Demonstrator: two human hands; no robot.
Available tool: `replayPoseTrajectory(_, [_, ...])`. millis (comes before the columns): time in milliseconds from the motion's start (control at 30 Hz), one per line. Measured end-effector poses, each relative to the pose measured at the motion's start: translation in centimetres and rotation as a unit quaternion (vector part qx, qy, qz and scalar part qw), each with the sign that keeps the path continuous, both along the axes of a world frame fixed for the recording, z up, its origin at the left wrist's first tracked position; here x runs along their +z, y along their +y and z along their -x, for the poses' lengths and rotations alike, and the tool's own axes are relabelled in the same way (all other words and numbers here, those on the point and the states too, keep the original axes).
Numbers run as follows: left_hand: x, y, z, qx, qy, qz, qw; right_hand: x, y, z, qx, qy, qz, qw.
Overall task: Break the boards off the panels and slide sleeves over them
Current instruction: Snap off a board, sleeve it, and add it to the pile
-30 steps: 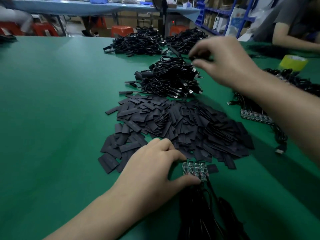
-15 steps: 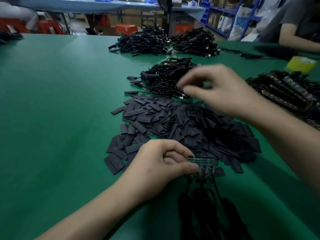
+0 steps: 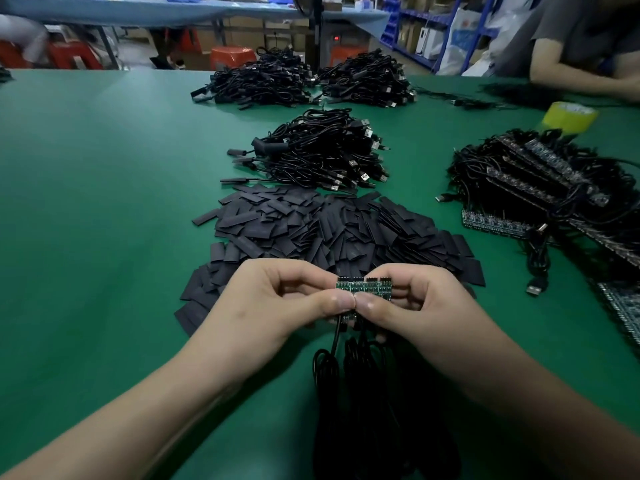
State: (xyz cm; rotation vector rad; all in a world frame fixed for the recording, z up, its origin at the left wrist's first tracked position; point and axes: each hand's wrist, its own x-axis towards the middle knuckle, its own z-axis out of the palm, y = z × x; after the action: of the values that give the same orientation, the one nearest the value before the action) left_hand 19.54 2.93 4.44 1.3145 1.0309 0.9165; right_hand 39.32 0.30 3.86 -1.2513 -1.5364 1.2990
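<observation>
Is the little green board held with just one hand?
No, the left hand and the right hand both pinch the little green board, their thumbs touching tip to tip.
</observation>
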Motion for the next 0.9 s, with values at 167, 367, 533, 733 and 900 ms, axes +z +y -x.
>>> replayPoseTrajectory(167, [0.1, 0.0, 0.1, -0.037, -0.026, 0.023, 0.999, -0.4, -0.1, 0.0, -0.005, 0.040, -0.004, 0.999])
replayPoseTrajectory(367, [0.0, 0.0, 0.0, -0.051, -0.053, 0.041, 0.996, -0.7, 0.0, 0.1, 0.007, 0.103, 0.034, 0.994])
replayPoseTrajectory(533, [0.1, 0.0, 0.1, -0.072, -0.066, 0.050, 0.994, -0.8, 0.0, 0.1, 0.024, 0.157, 0.068, 0.985])
replayPoseTrajectory(733, [0.7, 0.4, 0.6, -0.060, -0.103, 0.084, 0.989, -0.8, 0.0, -0.1, 0.026, 0.142, 0.076, 0.987])
replayPoseTrajectory(900, [1.8, 1.1, 1.3, -0.008, -0.075, -0.004, 0.997, -0.7, -0.5, 0.1, -0.030, -0.201, -0.179, 0.963])
